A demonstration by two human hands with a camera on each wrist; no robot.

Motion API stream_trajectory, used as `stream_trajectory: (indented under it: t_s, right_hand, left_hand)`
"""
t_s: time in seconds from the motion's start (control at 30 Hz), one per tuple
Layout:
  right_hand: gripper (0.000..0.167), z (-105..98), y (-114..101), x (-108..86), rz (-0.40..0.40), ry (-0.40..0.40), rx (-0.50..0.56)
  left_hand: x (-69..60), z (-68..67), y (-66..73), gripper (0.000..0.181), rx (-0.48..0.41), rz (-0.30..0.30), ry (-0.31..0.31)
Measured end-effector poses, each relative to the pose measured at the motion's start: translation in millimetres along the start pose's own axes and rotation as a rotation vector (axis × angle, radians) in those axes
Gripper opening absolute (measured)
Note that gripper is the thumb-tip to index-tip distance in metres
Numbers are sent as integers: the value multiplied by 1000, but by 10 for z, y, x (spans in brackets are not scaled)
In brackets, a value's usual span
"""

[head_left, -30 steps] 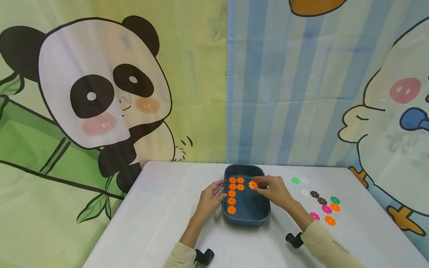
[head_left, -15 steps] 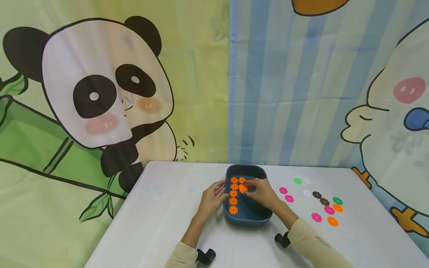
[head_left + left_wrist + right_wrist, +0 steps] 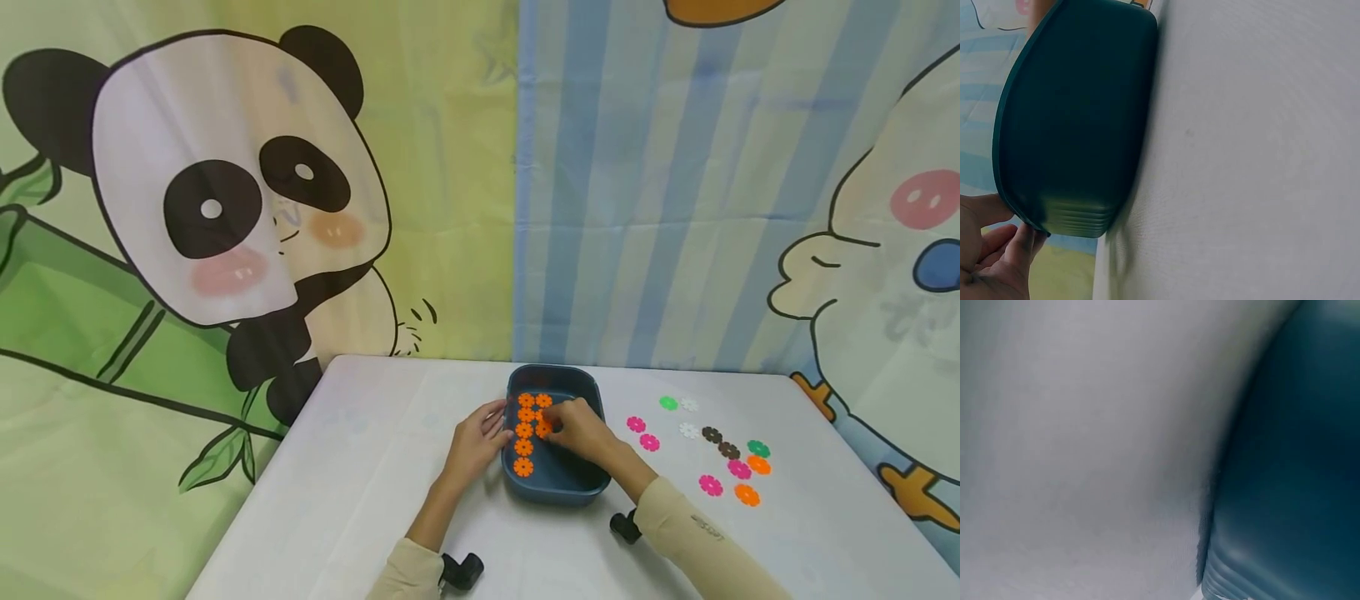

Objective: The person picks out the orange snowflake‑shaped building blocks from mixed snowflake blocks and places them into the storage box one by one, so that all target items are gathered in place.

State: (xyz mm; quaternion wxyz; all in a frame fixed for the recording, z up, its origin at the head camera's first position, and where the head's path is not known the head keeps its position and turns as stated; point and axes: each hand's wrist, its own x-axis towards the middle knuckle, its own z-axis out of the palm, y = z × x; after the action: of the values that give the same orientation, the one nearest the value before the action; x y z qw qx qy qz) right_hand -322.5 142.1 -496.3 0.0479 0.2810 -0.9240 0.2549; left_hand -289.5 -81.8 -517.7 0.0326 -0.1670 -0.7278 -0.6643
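A dark blue box (image 3: 558, 497) with rounded corners stands on the white table. My left hand (image 3: 474, 443) holds its left rim; in the left wrist view the thumb and fingers (image 3: 1019, 247) meet at the edge of the box. Inside, orange flower-shaped discs (image 3: 523, 447) form a column along the left side, with a shorter column beside its far end. My right hand (image 3: 583, 430) reaches in over the right side and pinches an orange disc (image 3: 543, 430) at the near end of that shorter column. Its fingertips partly cover the discs there. The right wrist view shows only the box's outer wall (image 3: 1291, 469) and the tabletop.
Right of the box lie loose flower discs: pink (image 3: 649, 442), light green (image 3: 668, 403), white (image 3: 688, 431), brown (image 3: 728, 451), dark green (image 3: 758, 449) and orange (image 3: 747, 495). Behind the table (image 3: 375, 467) hangs a curtain (image 3: 442, 167) with a printed panda.
My right hand has moved left inside the box, carrying the orange disc from the right side to the shorter column, and then slightly nearer. The left hand stays at the rim.
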Motion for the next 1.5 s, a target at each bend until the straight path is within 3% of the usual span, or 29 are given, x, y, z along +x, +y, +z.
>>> stream_trajectory:
  t_s: [0.2, 0.43, 0.53, 0.87, 1.0, 1.17, 1.3, 1.5]
  right_hand:
    - [26, -5, -1, 4, -1, -44, -34]
    - [28, 7, 2, 30, -23, -90, -37]
    - [27, 13, 3, 37, -45, -94, -35]
    - [14, 16, -8, 51, -68, -82, -45]
    - [20, 16, 0, 43, -53, -61, -47]
    - [30, -43, 29, 7, -39, 20, 52]
    - [33, -189, 79, -86, -64, 68, 140]
    - [37, -503, 272, -361, -58, 147, 159]
  left_hand:
    - [-5, 14, 23, 53, -1, 3, 2]
    - [-99, 6, 365, 51, -19, -4, -18]
    - [-110, -3, 391, 51, -23, -7, -20]
    - [-114, -7, 374, 50, -16, -5, -20]
    - [-117, -7, 378, 50, -21, 3, -19]
    - [-98, 2, 376, 49, -14, 2, -10]
    - [-67, 12, 265, 52, -8, -12, -11]
    - [-7, 11, 27, 54, 3, -20, 10]
